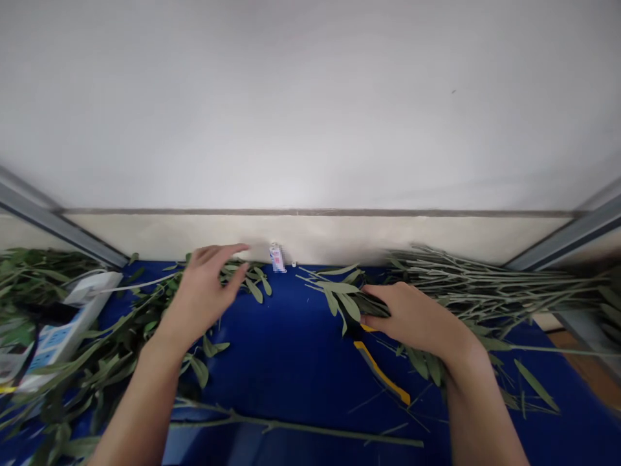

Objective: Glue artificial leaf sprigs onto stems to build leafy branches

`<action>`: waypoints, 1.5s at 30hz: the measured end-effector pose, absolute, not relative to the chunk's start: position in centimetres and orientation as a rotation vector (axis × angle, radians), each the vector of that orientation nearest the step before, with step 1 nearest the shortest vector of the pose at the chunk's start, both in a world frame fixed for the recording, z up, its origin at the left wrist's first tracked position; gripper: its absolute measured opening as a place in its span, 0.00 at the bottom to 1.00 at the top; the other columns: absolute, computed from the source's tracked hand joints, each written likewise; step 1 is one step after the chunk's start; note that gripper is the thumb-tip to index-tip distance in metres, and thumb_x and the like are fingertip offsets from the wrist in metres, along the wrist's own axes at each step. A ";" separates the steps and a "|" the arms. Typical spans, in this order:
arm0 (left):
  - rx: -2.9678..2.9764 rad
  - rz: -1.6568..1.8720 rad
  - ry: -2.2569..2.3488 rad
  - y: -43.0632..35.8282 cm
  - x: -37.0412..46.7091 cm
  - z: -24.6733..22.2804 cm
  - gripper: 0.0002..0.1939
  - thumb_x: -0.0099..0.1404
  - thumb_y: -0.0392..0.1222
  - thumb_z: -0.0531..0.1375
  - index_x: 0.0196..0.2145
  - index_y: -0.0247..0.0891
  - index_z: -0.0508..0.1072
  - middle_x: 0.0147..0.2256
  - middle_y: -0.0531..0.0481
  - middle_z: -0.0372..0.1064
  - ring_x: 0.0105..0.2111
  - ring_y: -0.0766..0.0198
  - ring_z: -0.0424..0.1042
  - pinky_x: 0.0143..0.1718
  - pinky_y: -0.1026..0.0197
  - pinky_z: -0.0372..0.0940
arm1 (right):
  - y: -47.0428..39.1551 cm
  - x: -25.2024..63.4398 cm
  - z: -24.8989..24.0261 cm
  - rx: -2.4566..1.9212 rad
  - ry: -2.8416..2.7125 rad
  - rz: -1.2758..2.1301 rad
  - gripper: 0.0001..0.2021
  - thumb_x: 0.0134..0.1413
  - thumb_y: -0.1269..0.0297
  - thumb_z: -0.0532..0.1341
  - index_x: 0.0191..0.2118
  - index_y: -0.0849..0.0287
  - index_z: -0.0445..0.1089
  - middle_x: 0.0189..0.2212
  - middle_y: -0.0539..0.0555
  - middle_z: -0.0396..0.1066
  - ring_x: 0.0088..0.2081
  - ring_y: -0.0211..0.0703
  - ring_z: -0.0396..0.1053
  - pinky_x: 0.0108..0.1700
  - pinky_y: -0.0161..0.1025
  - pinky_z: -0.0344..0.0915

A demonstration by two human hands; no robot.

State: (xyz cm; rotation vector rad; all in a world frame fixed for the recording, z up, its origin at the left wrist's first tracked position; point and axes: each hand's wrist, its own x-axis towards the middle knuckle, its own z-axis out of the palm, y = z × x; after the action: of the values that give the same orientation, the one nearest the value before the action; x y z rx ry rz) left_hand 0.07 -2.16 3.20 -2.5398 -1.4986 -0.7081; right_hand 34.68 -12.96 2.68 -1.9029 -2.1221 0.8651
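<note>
My left hand (206,281) hovers over the left side of the blue tabletop (286,362), thumb and fingers apart, with nothing between them. Beneath and beside it lie leafy green branches (140,317). My right hand (405,314) is closed around leafy sprigs (344,294), whose long narrow leaves stick out past the thumb and fingers. Just below that hand lies a tool with yellow-and-grey handles (383,375); its working end is hidden under the hand and leaves. A thick bare-stemmed branch (301,430) lies across the near part of the table.
Cut stems (485,285) are piled at the back right. A white power strip (72,323) lies among branches on the left. A small printed packet (277,257) stands against the wall (310,129). Grey metal posts (577,226) slant in at both sides.
</note>
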 end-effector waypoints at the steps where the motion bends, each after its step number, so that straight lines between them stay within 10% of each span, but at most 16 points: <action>1: -2.687 -0.774 -1.401 -2.9 1.6 3.6 0.17 0.76 0.47 0.55 0.58 0.43 0.72 0.54 0.45 0.74 0.59 0.51 0.68 0.63 0.51 0.63 | -12.9 34.6 2.6 -1.888 -2.137 0.860 0.13 0.61 0.56 0.63 0.49 0.52 0.79 0.46 0.57 0.81 0.47 0.59 0.77 0.43 0.44 0.65; 8: -3.384 -0.287 -1.064 -6.2 9.0 3.2 0.33 0.66 0.54 0.68 0.66 0.49 0.67 0.64 0.46 0.68 0.70 0.44 0.55 0.68 0.44 0.57 | -12.7 32.6 3.1 -1.843 -2.241 0.799 0.03 0.52 0.67 0.68 0.33 0.52 0.79 0.31 0.52 0.81 0.33 0.50 0.77 0.33 0.39 0.58; 12: -3.521 -0.044 -1.077 -5.6 9.9 1.9 0.11 0.68 0.34 0.59 0.46 0.40 0.78 0.46 0.44 0.78 0.50 0.50 0.76 0.50 0.53 0.68 | -12.6 31.4 3.1 -1.771 -2.274 0.731 0.04 0.54 0.62 0.67 0.29 0.53 0.77 0.26 0.49 0.78 0.30 0.46 0.75 0.31 0.39 0.56; 16: -3.632 0.157 -1.203 -4.5 8.7 2.1 0.10 0.67 0.33 0.55 0.38 0.39 0.77 0.35 0.48 0.78 0.35 0.57 0.77 0.39 0.59 0.66 | -12.7 32.0 2.9 -1.696 -2.182 0.790 0.21 0.55 0.44 0.68 0.50 0.48 0.80 0.40 0.51 0.82 0.43 0.53 0.78 0.39 0.42 0.67; 21: -3.545 0.247 -1.452 -2.4 5.0 2.0 0.15 0.66 0.39 0.59 0.48 0.42 0.80 0.50 0.46 0.79 0.49 0.52 0.77 0.48 0.58 0.68 | -12.7 34.8 2.8 -1.813 -1.957 0.655 0.31 0.56 0.33 0.63 0.61 0.41 0.74 0.59 0.54 0.75 0.60 0.62 0.71 0.55 0.53 0.70; 27: -3.410 0.007 -1.676 -0.5 1.8 1.2 0.24 0.66 0.53 0.62 0.57 0.44 0.77 0.54 0.46 0.77 0.51 0.48 0.76 0.49 0.57 0.71 | -11.8 36.5 2.0 -1.602 -1.617 0.789 0.27 0.70 0.41 0.53 0.62 0.51 0.73 0.60 0.59 0.74 0.60 0.58 0.72 0.58 0.51 0.71; 31: -3.477 -0.136 -1.643 -0.2 1.5 0.9 0.27 0.66 0.54 0.62 0.59 0.43 0.75 0.56 0.45 0.76 0.52 0.48 0.76 0.49 0.57 0.72 | -11.2 35.9 1.4 -1.464 -1.613 1.086 0.27 0.64 0.49 0.64 0.65 0.50 0.69 0.59 0.60 0.74 0.55 0.55 0.76 0.50 0.47 0.76; 38: -3.443 0.252 -1.745 -0.4 1.8 0.7 0.43 0.58 0.58 0.69 0.67 0.43 0.67 0.64 0.41 0.68 0.60 0.42 0.72 0.55 0.52 0.71 | -10.5 34.0 1.0 -1.425 -1.722 1.352 0.10 0.59 0.63 0.64 0.43 0.56 0.82 0.39 0.55 0.81 0.38 0.47 0.78 0.43 0.40 0.74; 45: -3.475 0.338 -1.726 -1.2 2.7 2.3 0.37 0.52 0.63 0.73 0.57 0.50 0.77 0.60 0.48 0.73 0.60 0.43 0.72 0.58 0.53 0.68 | -11.2 34.3 1.7 -1.506 -2.082 1.437 0.10 0.59 0.62 0.64 0.36 0.53 0.84 0.34 0.51 0.83 0.38 0.49 0.78 0.40 0.38 0.71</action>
State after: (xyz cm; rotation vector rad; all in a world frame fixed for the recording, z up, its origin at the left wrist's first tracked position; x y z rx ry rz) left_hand 2.71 -1.19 2.28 -3.4747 -1.7259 0.3379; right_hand 34.34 -11.20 1.68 -1.5064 -2.0822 1.4373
